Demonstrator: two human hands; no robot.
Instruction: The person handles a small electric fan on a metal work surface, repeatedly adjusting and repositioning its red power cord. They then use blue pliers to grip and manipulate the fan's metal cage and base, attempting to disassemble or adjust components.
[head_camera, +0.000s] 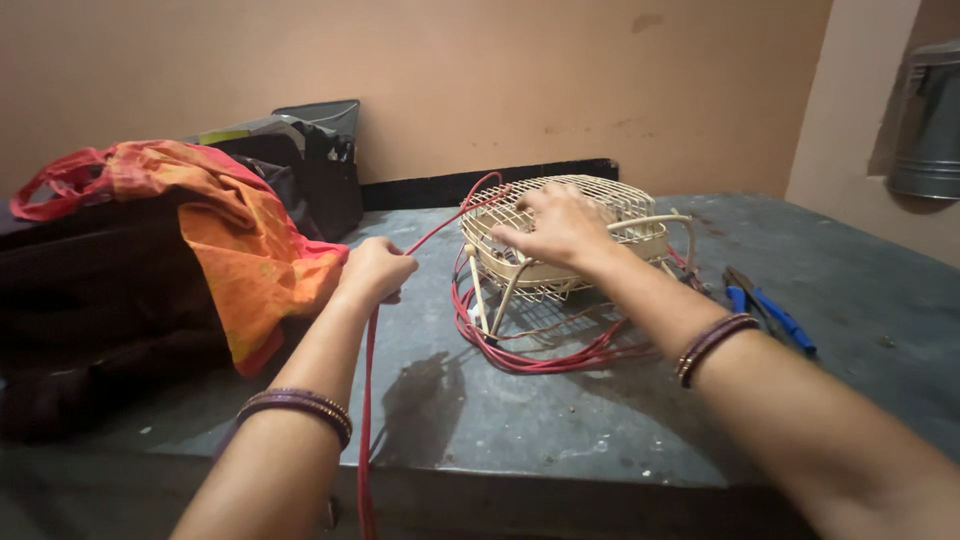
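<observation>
At centre frame, my right hand (558, 228) lies palm down with fingers spread across the top of a cream wire fan guard (570, 232), pressing on its grille without closing around any bar. The guard sits tilted on the grey stone slab (560, 420), its thin legs resting inside loose coils of red cable (545, 352) heaped beneath it. Left of centre, my left hand (374, 270) is closed in a fist on one run of that same cable, which stretches taut from the guard's upper left edge through my fingers and drops to the bottom edge of the frame. Blue-handled pliers (770, 312) lie at right, just beyond my right forearm. An orange and red cloth (225, 225) drapes over a dark bag (90, 300) at left.
</observation>
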